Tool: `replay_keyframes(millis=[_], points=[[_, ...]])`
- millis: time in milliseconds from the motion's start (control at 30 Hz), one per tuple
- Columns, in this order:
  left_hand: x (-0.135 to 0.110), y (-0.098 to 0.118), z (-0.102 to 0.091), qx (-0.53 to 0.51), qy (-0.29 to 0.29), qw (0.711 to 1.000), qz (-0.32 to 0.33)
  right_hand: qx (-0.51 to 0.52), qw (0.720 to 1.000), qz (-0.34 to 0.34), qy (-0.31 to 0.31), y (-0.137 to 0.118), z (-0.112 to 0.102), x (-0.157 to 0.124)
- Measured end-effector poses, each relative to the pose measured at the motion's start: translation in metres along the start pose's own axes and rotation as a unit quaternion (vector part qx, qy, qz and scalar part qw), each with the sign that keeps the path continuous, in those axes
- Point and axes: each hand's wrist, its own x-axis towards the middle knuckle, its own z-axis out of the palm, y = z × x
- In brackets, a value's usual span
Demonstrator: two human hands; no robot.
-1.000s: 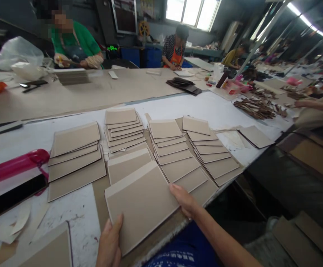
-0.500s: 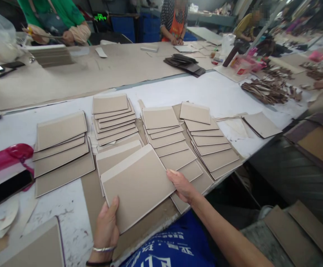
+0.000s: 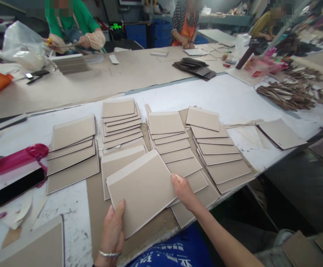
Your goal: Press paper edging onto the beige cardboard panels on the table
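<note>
A flat beige panel with a paler strip along its far edge is held tilted between my two hands. My left hand grips its near left corner, thumb on top and fingers underneath. On the panel's right edge my right hand is closed, thumb uppermost. Just behind lies another beige panel, partly covered by the held one. Overlapping rows of similar panels fan out around it: a left row, a back row, a middle row and a right row.
At left lie a black phone and a pink pouch. A dark stack of pieces and a heap of brown strips lie farther back. Co-workers stand across the table, one in a green top.
The view has swung slightly left, so the scene sits farther right. Both hands keep their hold on the same panel, with little visible movement.
</note>
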Motion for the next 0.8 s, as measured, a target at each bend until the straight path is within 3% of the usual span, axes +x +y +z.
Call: replay_keyframes(millis=[200,367,567,700,800], points=[[-0.003,-0.006,0.011,-0.029,-0.034,0.997,0.071,-0.141,0.987,-0.05,0.065,0.012,-0.008,0.001],[-0.001,-0.006,0.02,-0.017,-0.017,0.992,0.123,-0.174,0.975,-0.092,0.103,0.023,-0.01,0.002],[0.005,0.002,0.03,0.0,0.006,0.995,0.098,-0.148,0.981,-0.091,0.088,0.02,-0.012,0.009],[0.01,0.015,0.045,0.065,-0.022,0.995,0.079,-0.099,0.99,-0.07,0.066,0.009,-0.028,0.038],[0.011,0.014,0.054,0.114,-0.036,0.987,0.106,-0.082,0.991,-0.058,0.085,-0.005,-0.051,0.081]])
